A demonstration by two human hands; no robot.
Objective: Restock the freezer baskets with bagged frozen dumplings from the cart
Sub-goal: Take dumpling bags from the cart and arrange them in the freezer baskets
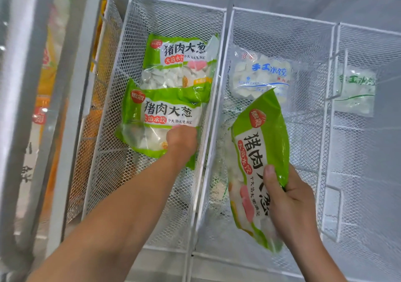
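Observation:
Two green dumpling bags lie in the left white mesh basket point(173, 2): a far bag point(178, 62) and a near bag point(156, 118) overlapping it. My left hand point(182, 140) reaches into that basket and grips the near bag's lower right corner. My right hand point(288, 197) holds a third green dumpling bag point(260, 151) upright over the middle basket point(282, 16), thumb on its front. A clear bag with blue print point(260, 75) lies deeper in the middle basket.
A clear bag with green print point(355, 90) sits in the right basket point(368, 28). Orange and yellow packages point(48, 75) show at the far left behind a white freezer frame point(73, 86). Wire hooks hang on the right basket's wall.

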